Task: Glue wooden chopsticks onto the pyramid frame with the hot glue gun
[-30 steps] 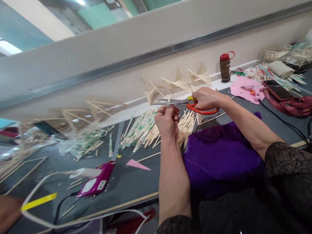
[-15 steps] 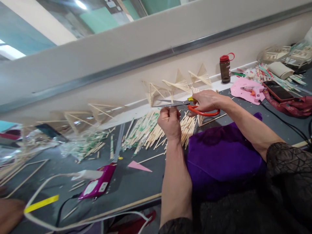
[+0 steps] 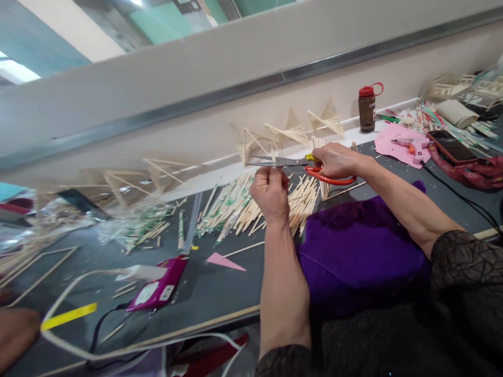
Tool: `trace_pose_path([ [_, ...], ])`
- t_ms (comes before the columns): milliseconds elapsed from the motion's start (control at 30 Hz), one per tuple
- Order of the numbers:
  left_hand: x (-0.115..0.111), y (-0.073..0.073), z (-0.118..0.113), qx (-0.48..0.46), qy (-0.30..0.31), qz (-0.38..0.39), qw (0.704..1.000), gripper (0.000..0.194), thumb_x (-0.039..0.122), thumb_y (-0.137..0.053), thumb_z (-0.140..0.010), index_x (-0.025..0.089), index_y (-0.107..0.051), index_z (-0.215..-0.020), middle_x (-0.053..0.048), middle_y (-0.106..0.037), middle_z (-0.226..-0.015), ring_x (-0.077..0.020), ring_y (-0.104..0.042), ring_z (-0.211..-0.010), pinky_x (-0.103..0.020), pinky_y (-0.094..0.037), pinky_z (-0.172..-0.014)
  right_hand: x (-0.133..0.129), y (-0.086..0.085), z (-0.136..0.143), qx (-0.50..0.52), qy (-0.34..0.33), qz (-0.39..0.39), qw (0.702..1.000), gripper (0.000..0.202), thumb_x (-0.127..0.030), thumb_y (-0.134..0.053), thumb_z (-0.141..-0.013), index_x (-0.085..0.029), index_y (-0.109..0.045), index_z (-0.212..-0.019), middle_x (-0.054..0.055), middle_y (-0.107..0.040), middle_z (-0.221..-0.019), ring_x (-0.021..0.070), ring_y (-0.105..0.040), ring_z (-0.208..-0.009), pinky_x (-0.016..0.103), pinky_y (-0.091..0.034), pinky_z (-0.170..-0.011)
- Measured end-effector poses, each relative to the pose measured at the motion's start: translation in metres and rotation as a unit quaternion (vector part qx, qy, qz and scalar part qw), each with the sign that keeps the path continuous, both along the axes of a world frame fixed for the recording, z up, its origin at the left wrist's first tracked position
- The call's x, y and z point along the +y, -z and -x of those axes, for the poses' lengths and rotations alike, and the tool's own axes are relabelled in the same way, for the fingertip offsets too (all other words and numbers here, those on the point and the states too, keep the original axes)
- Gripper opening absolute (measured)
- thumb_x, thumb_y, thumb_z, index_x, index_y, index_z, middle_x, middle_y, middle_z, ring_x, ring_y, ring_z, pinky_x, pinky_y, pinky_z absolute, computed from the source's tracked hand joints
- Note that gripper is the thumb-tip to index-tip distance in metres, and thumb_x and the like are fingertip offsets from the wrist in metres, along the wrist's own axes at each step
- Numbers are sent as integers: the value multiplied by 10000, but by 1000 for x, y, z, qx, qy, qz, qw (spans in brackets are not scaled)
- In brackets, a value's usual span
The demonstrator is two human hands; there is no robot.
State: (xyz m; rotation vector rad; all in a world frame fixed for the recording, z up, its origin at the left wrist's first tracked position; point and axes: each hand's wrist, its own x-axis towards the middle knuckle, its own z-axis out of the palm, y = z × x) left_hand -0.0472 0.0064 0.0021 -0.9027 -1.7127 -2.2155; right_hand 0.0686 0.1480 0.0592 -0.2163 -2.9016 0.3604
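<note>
My right hand (image 3: 338, 159) is closed around the handles of a pair of scissors (image 3: 293, 163), one loop red and the other part yellow. The steel blades point left and are slightly apart. Just below them, my left hand (image 3: 270, 191) is closed in a pinch. From its fingertips a short pale wooden stick (image 3: 274, 155) rises between the blades; the rest of it is hidden in the fist. Beneath and behind my left hand lies a pile of loose wooden sticks (image 3: 251, 212). A purple cloth (image 3: 361, 251) spreads between my forearms.
Stick frames (image 3: 288, 131) lean against the wall. A bottle (image 3: 367, 110), a pink glue gun (image 3: 412, 145) and a phone (image 3: 450, 146) lie to the right. At left are a magenta power strip (image 3: 159, 285) with cables, a ruler (image 3: 192, 222) and another person's hand (image 3: 18, 335).
My left hand has risen slightly towards the blades, and a stick end now shows above its fingers. The scissors remain in my right hand. The view has shifted a little.
</note>
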Motion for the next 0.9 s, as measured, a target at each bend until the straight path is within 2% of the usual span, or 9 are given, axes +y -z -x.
trace_pose_path([
  [133,2,4,5,-18,13,14,1000,272,344,-659,-733,203,-487,-576,64,-500,-450,-53,-325,-332,-202,-210,-347,-1,1,2,-5,5,-11,1000,359,-406,-585,-918,-96,-738,-1016,181,-737,-952,236,-648,-859,305,-330,-643],
  [333,4,2,4,-63,0,-11,998,250,341,-695,-657,211,-481,-674,56,-580,-509,-60,-371,-349,-191,-195,-345,-7,-4,-1,-3,21,-27,999,389,-394,-553,-919,-76,-755,-1014,211,-742,-956,259,-662,-868,320,-327,-623],
  [467,3,1,2,-46,-15,-6,999,226,339,-653,-688,208,-471,-655,56,-558,-509,-56,-367,-367,-188,-210,-362,-11,-8,-3,-10,19,-34,999,434,-434,-559,-920,-66,-754,-1040,224,-739,-978,271,-665,-875,323,-345,-633],
  [600,3,5,4,-12,-45,14,999,209,319,-615,-726,210,-467,-625,72,-487,-470,-66,-371,-392,-191,-263,-392,-10,-11,-4,-36,14,-22,999,602,-620,-604,-864,-65,-742,-1051,205,-735,-960,276,-663,-874,319,-353,-624],
  [700,3,7,5,8,-57,33,998,203,300,-583,-762,209,-474,-617,75,-441,-461,-71,-378,-410,-191,-270,-408,-10,-13,-4,-48,14,-15,999,686,-698,-593,-840,-64,-733,-1060,201,-730,-960,270,-658,-870,318,-360,-628],
  [800,2,7,4,17,-49,49,997,241,317,-576,-795,209,-467,-610,75,-418,-459,-70,-368,-412,-193,-259,-412,-9,-14,-4,-53,14,-7,998,709,-726,-597,-824,-71,-731,-1060,197,-726,-950,263,-654,-860,317,-371,-642],
  [900,3,6,1,2,-13,47,999,251,352,-602,-790,209,-485,-620,84,-383,-440,-70,-335,-395,-199,-242,-400,-8,-13,-4,-49,18,1,999,690,-719,-605,-821,-89,-734,-1071,182,-727,-948,256,-653,-850,313,-377,-651],
])
